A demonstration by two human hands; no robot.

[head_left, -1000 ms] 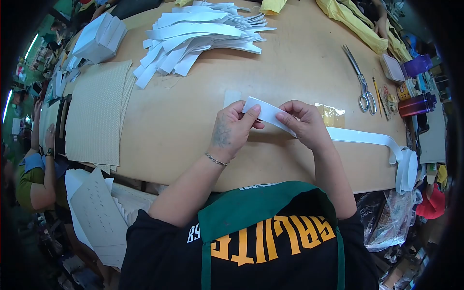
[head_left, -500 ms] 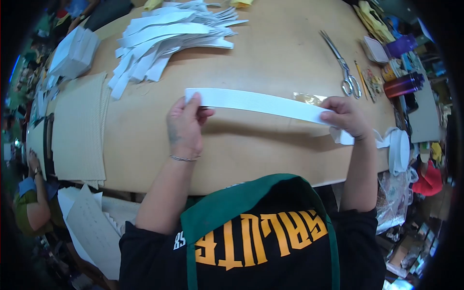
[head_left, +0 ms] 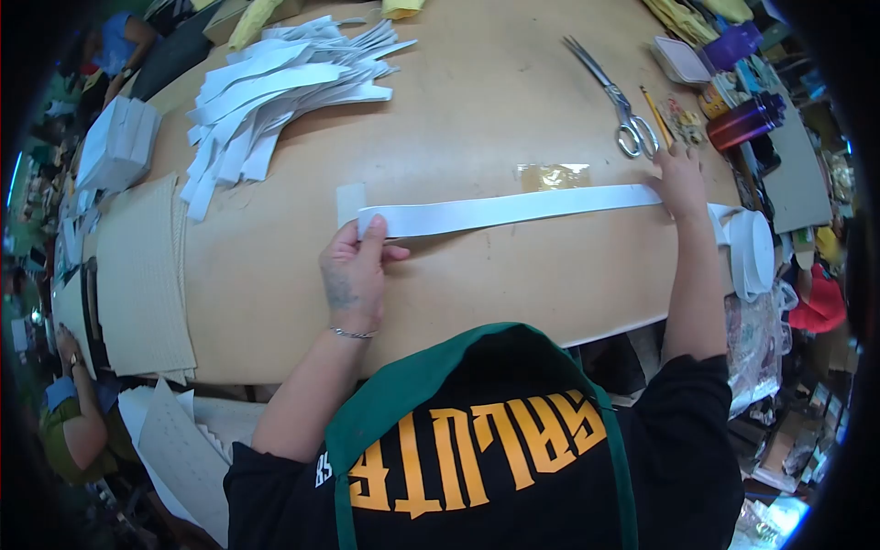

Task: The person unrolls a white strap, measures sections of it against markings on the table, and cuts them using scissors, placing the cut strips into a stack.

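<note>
A white strip (head_left: 513, 209) stretches across the table between my hands. Its left end is pinched by my left hand (head_left: 355, 270), beside a pale rectangle (head_left: 350, 203) on the tabletop. My right hand (head_left: 680, 183) lies over the strip's right part with its fingers spread, just below the scissors (head_left: 623, 117). Past that hand the strip leads to a white roll (head_left: 753, 255) at the table's right edge. A shiny clear-brown tape patch (head_left: 553, 176) lies just above the strip.
Many cut white strips (head_left: 275, 96) are heaped at the upper left, near a white stack (head_left: 119, 145) and cream sheets (head_left: 142, 275). A pencil (head_left: 655, 115), a plastic box (head_left: 681, 60) and a purple bottle (head_left: 745, 121) stand or lie at the right. A co-worker's arm (head_left: 82, 403) shows far left.
The strip, short between my close hands at first, now spans a long stretch. My hands have moved apart, and my right hand has gone from pinching the strip to spread fingers over it.
</note>
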